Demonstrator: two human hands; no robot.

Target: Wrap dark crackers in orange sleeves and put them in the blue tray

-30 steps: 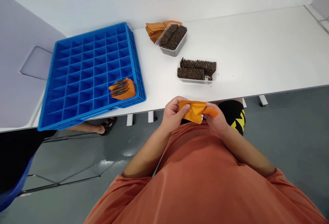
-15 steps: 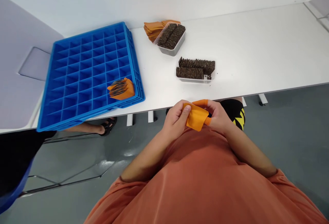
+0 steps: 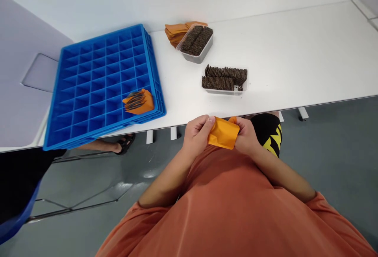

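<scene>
Both hands hold one small orange pouch just below the white table's front edge, close to my body. My left hand pinches its left side with thumb and fingers closed. My right hand grips its right side, with an orange cover on one fingertip. Two clear tubs of dark square wafers stand ahead: the nearer tub and the farther tub. A stack of orange pouches lies behind the farther tub.
A blue compartment tray lies at the left on the table, with several filled orange pouches in a near-right cell. Another person's sandalled foot shows under the table. A dark chair stands at the lower left.
The pouch has been turned and drawn together between both hands; the orange-covered right fingertip, which stuck out to the right, is now tucked behind the pouch.
</scene>
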